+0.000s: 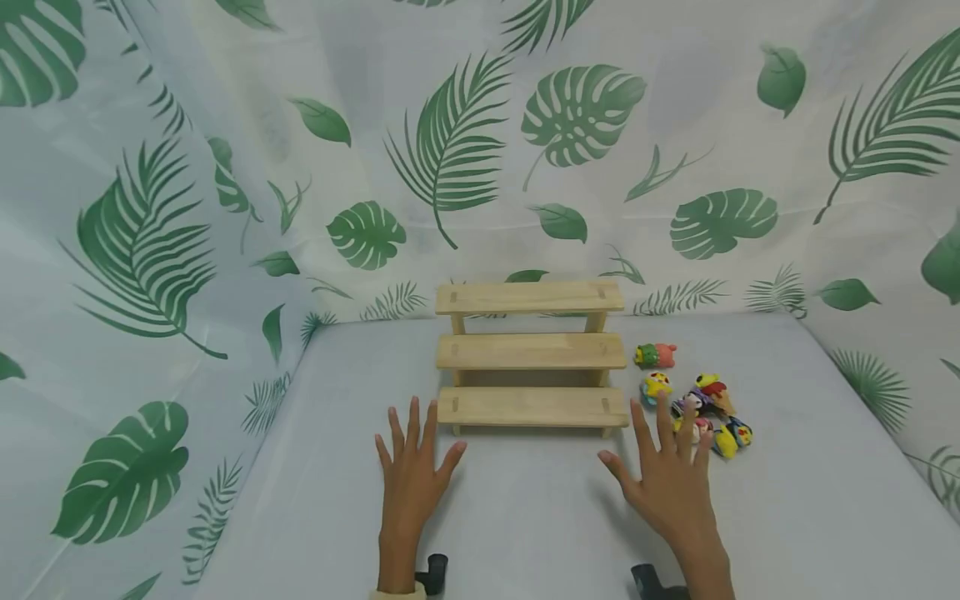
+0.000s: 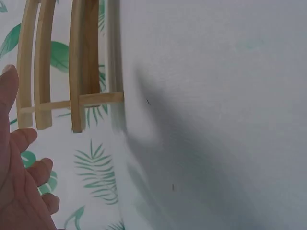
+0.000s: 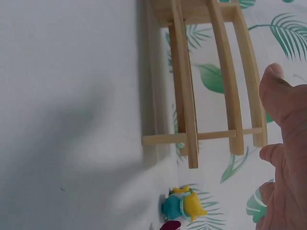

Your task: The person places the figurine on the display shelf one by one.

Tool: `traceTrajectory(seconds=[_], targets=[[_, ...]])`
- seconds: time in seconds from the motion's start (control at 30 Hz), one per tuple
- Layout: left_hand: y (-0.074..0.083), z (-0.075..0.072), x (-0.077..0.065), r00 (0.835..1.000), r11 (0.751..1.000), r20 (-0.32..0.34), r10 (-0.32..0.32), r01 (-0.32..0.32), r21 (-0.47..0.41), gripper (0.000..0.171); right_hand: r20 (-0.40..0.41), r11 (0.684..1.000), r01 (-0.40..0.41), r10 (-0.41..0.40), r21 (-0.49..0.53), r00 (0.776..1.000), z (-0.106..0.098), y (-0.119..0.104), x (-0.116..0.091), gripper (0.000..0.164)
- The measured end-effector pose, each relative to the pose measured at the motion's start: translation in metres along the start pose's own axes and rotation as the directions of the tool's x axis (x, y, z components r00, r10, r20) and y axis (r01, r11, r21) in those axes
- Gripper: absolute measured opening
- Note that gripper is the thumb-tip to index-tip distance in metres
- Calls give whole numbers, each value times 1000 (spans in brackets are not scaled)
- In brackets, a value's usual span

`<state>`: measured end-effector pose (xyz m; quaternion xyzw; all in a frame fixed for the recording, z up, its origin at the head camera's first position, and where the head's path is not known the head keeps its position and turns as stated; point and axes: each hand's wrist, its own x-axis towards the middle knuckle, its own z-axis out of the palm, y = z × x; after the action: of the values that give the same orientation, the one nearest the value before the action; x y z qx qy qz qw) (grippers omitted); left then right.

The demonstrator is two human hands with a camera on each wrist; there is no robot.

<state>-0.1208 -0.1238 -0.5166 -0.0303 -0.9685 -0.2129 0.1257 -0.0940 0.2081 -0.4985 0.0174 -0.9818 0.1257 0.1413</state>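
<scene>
My left hand (image 1: 412, 479) hovers over the white table in front of the left end of a three-step wooden rack (image 1: 532, 407), fingers spread and straight. The right hand (image 1: 670, 492) is held out the same way near the rack's right end, with nothing in it. Its fingertips overlap a cluster of small colourful toy figures (image 1: 726, 440) in the head view. A green and pink figure (image 1: 656, 356) lies beside the middle step, and a yellow and red one (image 1: 657, 387) is just below it. In the right wrist view a yellow and teal figure (image 3: 184, 205) is by the rack.
White cloth with green leaf prints (image 1: 577, 117) hangs as walls at the back and both sides. The rack stands close to the back wall on the pale tabletop (image 1: 525, 517). Black camera mounts (image 1: 435, 573) sit at both wrists.
</scene>
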Motion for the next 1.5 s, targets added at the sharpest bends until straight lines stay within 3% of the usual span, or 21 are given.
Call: traceTrajectory(seconds=[0.2,0.33,0.6,0.77,0.93,1.07,1.2,1.27,1.37,1.5], targets=[[2,3,15,1000,993,-26,-14,11,-114,75,-13,1000,-5,5,20,1000,-6,8,8,90],[6,4,32,999,973,-18,-27,22,-230,71,-16,998,-14,15,59,1000,-11,16,14,86],[11,8,65,996,879,59,-71,91,-468,70,-49,988,-70,77,139,996,-19,39,29,74],[13,13,79,994,813,71,-82,108,-573,65,-10,965,-168,174,201,985,-24,54,40,67],[13,20,84,990,764,69,-121,138,-631,58,70,916,-328,320,231,945,-19,86,59,62],[13,23,87,977,709,37,-209,178,-683,48,69,871,-420,417,254,906,15,139,73,67],[13,25,94,962,678,-66,-266,138,-722,37,69,844,-478,477,241,876,45,182,79,78],[13,26,98,955,668,-113,-273,104,-737,34,105,813,-520,512,260,853,42,183,80,76],[13,27,103,946,650,-146,-290,83,-755,30,172,768,-572,546,288,820,23,167,79,67],[13,29,107,936,644,-164,-311,81,-761,28,231,738,-602,556,304,798,5,153,78,56]])
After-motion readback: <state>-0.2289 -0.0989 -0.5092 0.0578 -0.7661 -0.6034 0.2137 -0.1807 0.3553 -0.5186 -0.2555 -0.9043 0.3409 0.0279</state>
